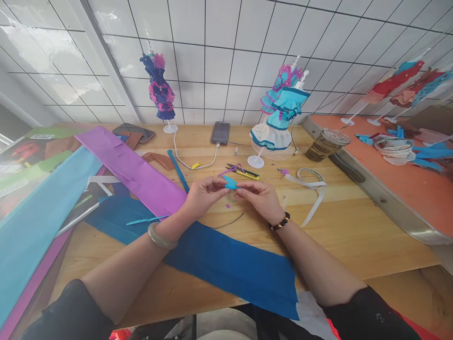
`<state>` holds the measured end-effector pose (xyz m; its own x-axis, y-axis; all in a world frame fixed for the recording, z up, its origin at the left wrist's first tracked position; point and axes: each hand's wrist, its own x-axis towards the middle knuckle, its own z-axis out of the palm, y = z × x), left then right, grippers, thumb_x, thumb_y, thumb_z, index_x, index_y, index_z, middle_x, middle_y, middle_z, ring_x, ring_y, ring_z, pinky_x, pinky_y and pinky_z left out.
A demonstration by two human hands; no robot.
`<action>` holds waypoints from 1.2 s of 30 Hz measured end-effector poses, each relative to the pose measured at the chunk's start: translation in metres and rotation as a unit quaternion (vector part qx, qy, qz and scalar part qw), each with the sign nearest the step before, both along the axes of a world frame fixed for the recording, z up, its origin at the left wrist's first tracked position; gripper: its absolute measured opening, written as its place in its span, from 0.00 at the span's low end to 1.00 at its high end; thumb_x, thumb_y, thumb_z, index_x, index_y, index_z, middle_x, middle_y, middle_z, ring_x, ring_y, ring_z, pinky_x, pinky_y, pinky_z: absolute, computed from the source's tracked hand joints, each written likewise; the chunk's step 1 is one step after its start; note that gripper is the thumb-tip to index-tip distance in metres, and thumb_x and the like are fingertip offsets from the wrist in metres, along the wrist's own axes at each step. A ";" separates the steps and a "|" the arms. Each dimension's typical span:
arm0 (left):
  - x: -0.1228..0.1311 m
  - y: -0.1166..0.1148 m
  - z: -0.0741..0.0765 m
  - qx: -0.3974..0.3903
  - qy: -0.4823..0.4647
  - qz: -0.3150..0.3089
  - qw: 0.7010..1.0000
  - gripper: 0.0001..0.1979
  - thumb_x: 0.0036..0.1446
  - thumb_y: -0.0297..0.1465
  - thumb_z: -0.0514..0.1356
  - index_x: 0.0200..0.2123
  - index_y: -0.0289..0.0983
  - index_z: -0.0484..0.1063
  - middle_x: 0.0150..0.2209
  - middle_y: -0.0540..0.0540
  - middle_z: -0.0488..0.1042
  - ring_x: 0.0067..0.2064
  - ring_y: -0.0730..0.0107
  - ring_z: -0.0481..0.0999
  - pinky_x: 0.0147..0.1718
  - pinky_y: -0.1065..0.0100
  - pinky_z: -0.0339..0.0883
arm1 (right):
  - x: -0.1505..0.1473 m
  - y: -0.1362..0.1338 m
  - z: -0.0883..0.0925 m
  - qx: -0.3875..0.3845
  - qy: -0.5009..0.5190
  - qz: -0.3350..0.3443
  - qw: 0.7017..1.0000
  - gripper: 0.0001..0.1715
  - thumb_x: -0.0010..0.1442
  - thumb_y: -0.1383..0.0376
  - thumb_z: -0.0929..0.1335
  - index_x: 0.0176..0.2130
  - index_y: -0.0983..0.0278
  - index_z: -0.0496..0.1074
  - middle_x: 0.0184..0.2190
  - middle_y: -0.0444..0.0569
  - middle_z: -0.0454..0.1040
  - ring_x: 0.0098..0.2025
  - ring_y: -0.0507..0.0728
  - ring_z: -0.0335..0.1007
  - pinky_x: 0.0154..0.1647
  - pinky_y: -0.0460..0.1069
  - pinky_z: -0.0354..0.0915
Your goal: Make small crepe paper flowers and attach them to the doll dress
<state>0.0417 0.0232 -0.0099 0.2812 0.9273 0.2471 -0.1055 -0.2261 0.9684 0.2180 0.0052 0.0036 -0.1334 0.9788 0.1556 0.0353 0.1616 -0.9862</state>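
A small piece of light blue crepe paper (230, 183) is pinched between my two hands above the middle of the table. My left hand (207, 193) grips its left side with thumb and fingertips. Closed on its right side is my right hand (260, 196). Just behind the fingers lie yellow-handled thread snips (247, 173) and a curled purple strip (228, 172). Under my left forearm stretches a wide dark blue crepe paper sheet (226, 257). A purple crepe paper length (134, 170) lies left of my left hand.
Two small dress forms in paper dresses, one navy and pink (161, 89), one turquoise and white (283, 118), stand along the tiled wall. A tape roll (311, 176), a lidded cup (325, 145) and an orange-topped surface (399, 184) are at right. A phone (220, 133) lies at the back with its cable.
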 end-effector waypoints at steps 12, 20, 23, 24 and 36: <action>-0.001 -0.001 0.001 0.025 0.063 0.038 0.997 0.10 0.44 0.35 0.63 0.29 0.35 0.74 0.30 0.46 0.77 0.33 0.67 0.75 0.35 0.66 0.70 | 0.000 0.000 0.003 -0.033 0.034 -0.004 0.999 0.11 0.44 0.62 0.72 0.32 0.62 0.74 0.28 0.44 0.76 0.28 0.52 0.72 0.34 0.50 0.70; -0.002 -0.001 0.004 0.066 0.077 0.039 0.994 0.07 0.45 0.34 0.62 0.27 0.36 0.75 0.32 0.46 0.76 0.34 0.68 0.74 0.35 0.68 0.69 | 0.002 0.002 -0.002 -0.036 0.017 -0.020 0.999 0.11 0.42 0.63 0.73 0.31 0.62 0.75 0.31 0.46 0.77 0.34 0.54 0.72 0.41 0.52 0.69; -0.002 -0.001 0.004 0.060 0.079 0.038 0.994 0.08 0.45 0.34 0.62 0.28 0.36 0.75 0.31 0.46 0.76 0.33 0.68 0.74 0.34 0.68 0.69 | 0.001 0.001 -0.001 -0.041 0.022 -0.022 0.999 0.11 0.42 0.63 0.73 0.31 0.62 0.75 0.31 0.46 0.77 0.34 0.54 0.72 0.41 0.52 0.69; -0.002 -0.001 0.004 0.058 0.080 0.038 0.994 0.08 0.45 0.35 0.62 0.28 0.36 0.75 0.30 0.46 0.76 0.33 0.68 0.74 0.34 0.68 0.69 | 0.001 0.001 0.000 -0.041 0.024 -0.023 0.999 0.11 0.42 0.63 0.73 0.31 0.62 0.75 0.31 0.46 0.77 0.34 0.54 0.73 0.41 0.52 0.69; 0.000 -0.003 0.004 0.054 0.094 0.042 0.993 0.08 0.46 0.34 0.62 0.29 0.37 0.75 0.29 0.48 0.77 0.32 0.69 0.75 0.33 0.69 0.69 | -0.002 0.000 0.001 -0.029 0.014 -0.039 0.999 0.09 0.42 0.63 0.73 0.27 0.63 0.72 0.29 0.46 0.76 0.31 0.53 0.72 0.36 0.50 0.69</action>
<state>0.0418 0.0205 -0.0055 0.2552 0.9202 0.2969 0.0973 -0.3300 0.9390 0.2158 0.0053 0.0045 -0.0523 0.9936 0.1004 0.0172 0.1014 -0.9947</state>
